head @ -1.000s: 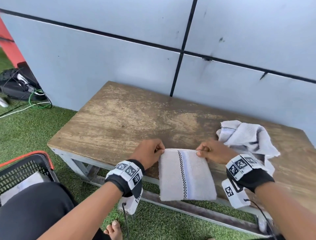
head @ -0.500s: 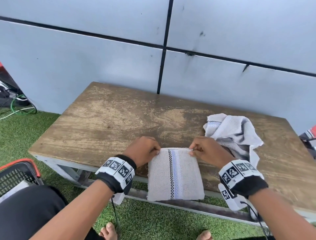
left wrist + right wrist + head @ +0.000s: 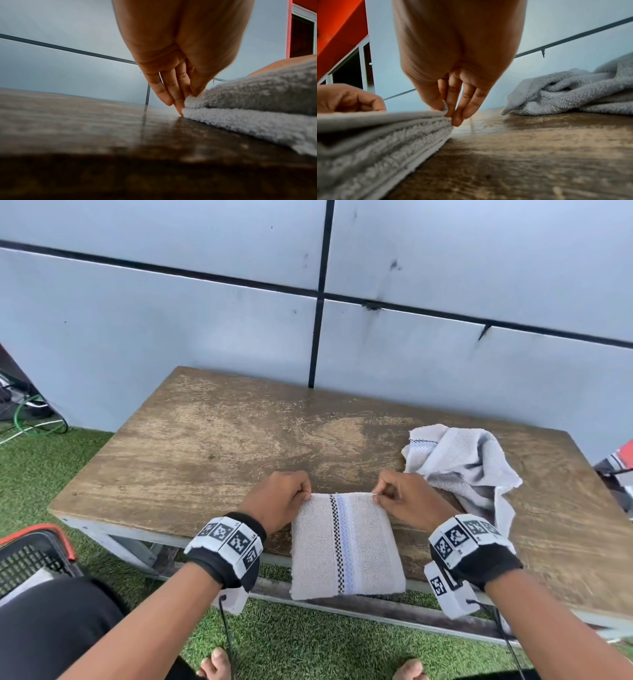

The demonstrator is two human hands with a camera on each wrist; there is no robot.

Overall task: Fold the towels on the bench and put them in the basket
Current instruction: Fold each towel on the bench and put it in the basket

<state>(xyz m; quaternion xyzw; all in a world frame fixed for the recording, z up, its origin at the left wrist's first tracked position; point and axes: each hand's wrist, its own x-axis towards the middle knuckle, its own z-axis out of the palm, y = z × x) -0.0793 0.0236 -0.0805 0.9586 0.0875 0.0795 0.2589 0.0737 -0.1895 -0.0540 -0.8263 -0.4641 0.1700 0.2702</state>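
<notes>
A grey folded towel (image 3: 346, 542) with a checked black and blue stripe lies over the near edge of the wooden bench (image 3: 212, 446), its lower half hanging down. My left hand (image 3: 284, 498) pinches its far left corner, thumb on the upper layer (image 3: 240, 94). My right hand (image 3: 400, 498) pinches the far right corner of that towel (image 3: 385, 128). A second, crumpled grey towel (image 3: 462, 460) lies on the bench just beyond my right hand (image 3: 453, 111). The black basket (image 3: 30, 556) with a red rim sits on the grass at lower left.
A pale panelled wall (image 3: 205, 320) stands right behind the bench. Green artificial grass (image 3: 41, 474) surrounds it, with cables (image 3: 34, 419) at far left. My knee (image 3: 51, 628) and toes (image 3: 215, 666) show at the bottom.
The towel's far edge has been drawn a little further onto the bench, both hands keeping their pinch. The camera view has swung right, so the basket sits nearer the left edge.
</notes>
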